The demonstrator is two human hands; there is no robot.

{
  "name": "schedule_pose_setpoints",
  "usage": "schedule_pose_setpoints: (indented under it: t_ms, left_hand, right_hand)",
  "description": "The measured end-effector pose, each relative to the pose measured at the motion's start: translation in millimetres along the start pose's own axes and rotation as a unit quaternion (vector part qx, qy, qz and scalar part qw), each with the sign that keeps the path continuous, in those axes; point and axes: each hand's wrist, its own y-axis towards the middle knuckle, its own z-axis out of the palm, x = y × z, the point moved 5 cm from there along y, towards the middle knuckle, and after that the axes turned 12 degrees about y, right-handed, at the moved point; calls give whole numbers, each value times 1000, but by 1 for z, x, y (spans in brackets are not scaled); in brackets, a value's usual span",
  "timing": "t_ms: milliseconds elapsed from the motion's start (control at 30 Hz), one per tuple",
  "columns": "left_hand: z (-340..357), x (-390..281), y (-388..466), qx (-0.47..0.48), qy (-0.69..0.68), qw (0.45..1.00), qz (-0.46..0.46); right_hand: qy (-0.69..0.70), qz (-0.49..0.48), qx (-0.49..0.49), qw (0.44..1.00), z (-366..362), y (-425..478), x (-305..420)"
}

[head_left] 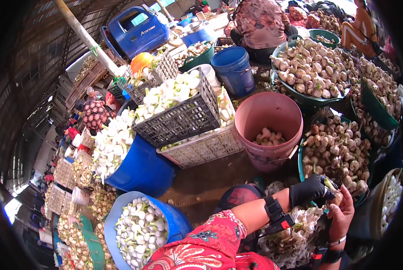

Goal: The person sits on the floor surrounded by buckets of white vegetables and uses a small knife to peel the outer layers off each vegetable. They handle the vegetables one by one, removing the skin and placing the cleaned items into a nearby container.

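Observation:
My left hand (307, 191), in a black glove, pinches a garlic bulb (337, 198) near its pale green stem. My bare right hand (342, 214) has thumb and fingers around the same bulb from the other side. The gloved fingers partly hide it, and I cannot tell whether the glove also holds a small tool. Just beyond both hands lies a green tub (300, 166) heaped with unpeeled garlic bulbs (338, 148). A pile of loose papery garlic skins (297, 236) is below my hands, by my lap.
A reddish bucket (269, 116) holds a few bulbs. Peeled garlic fills a black crate (181, 118), stacked on a pale crate (205, 148), and blue barrels (144, 165) to the left. Another bucket (378, 206) stands at right. A person (260, 23) sits ahead; a blue truck cab (137, 28) is behind.

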Motion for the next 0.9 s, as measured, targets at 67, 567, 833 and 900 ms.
schedule_pose_setpoints:
  t_ms: [67, 567, 833, 900]
  left_hand:
    - [0, 0, -1, -10, 8, 1000, 0]
    - [-3, 13, -2, -164, 469, 837, 229]
    - [-3, 3, 1, -140, 366, 891, 228]
    - [-18, 15, 6, -116, 218, 959, 141]
  right_hand:
    - [-10, 0, 10, 1000, -1, -1, 0]
    - [273, 238, 24, 932, 5, -6, -28]
    - [341, 414, 9, 844, 7, -19, -37]
    - [381, 363, -41, 849, -1, -11, -38]
